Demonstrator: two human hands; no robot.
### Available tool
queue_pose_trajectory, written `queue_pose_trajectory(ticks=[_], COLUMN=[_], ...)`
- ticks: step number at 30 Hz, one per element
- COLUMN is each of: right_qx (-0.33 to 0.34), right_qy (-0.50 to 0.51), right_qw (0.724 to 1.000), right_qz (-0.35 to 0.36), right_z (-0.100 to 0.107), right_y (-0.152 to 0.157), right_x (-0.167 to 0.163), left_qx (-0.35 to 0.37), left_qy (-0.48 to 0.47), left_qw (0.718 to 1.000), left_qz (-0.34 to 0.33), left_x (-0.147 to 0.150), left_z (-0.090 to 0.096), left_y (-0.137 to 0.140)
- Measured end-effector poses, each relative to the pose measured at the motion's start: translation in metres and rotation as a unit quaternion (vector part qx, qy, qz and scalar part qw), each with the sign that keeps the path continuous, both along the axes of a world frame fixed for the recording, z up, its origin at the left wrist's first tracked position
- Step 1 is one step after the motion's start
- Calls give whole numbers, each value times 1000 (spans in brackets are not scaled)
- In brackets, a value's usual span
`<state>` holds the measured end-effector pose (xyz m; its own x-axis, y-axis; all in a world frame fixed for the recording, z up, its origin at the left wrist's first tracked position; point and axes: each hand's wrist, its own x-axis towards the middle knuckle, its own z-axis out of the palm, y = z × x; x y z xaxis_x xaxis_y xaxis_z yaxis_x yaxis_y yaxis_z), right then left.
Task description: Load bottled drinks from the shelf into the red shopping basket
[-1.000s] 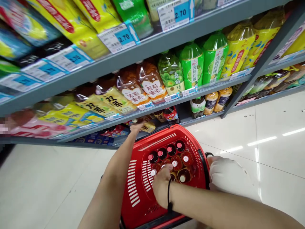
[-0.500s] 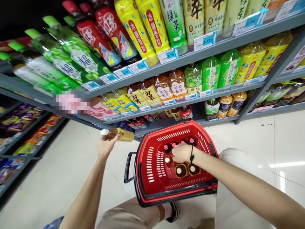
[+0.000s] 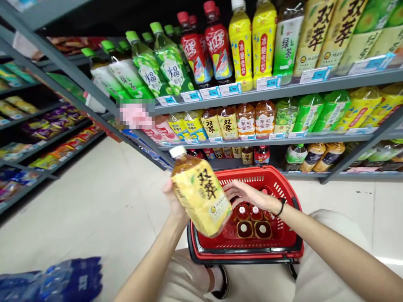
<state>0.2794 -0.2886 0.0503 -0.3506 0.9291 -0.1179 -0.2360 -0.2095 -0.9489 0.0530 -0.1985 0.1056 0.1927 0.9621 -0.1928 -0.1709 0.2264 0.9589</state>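
My left hand is closed round a large drink bottle with a white cap and a yellow label. The bottle leans with its cap to the upper left, over the left side of a red shopping basket. Beside the bottle's right edge, my right hand has its fingers stretched out; whether they touch it I cannot tell. Below that hand, inside the basket, stand two square-shouldered bottles and bottles with pale caps. The held bottle and my right hand hide part of the basket.
Ahead, a grey shelf carries rows of drink bottles with price tags. Packaged goods fill another shelf on the left. A blue-wrapped pack of bottles lies on the floor at lower left. My legs flank the basket.
My left hand has brought the bottle right and closer, from beside the basket to over it, turning it more upright. My right hand has risen from the bottles in the basket, its fingers now extended.
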Motion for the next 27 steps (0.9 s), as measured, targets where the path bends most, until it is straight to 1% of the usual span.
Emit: queue_pose_trajectory(ticks=[1,2,3,5,7,10,14,16,18,21,24,27], right_qx=[-3,5,14,18,-5,-16,7,11,11,9,34,77], right_qy=[62,86,83,48,30,16,-15,-2,22,36,-2,-54], right_qw=[997,994,994,998,999,999,1000,1000,999,999,998,995], right_qz=[40,64,69,45,29,26,-6,-18,-27,-40,-43,-27], right_z=[-3,-6,-9,-12,-13,-13,-18,-23,-27,-26,-21,-18], right_y=[-2,-4,-6,-11,-15,-22,-29,-31,-34,-36,-37,-38], right_x=[-3,-6,-9,-15,-20,-25,-28,-29,-31,-35,-38,-38], left_qx=[-30,-53,-68,-88,-107,-126,-85,-70,-71,-70,-55,-38], left_qy=[-23,-49,-77,-135,-184,-228,-258,-251,-237,-232,-239,-226], left_qw=[999,995,989,973,957,938,923,925,932,934,923,913], left_qz=[-32,-67,-103,-164,-198,-230,-272,-276,-265,-261,-298,-337], left_x=[5,10,15,24,30,36,36,34,32,30,31,30], left_z=[-8,-14,-20,-29,-32,-31,-29,-31,-35,-37,-33,-26], left_y=[-6,-10,-14,-17,-19,-19,-15,-13,-11,-10,-11,-15])
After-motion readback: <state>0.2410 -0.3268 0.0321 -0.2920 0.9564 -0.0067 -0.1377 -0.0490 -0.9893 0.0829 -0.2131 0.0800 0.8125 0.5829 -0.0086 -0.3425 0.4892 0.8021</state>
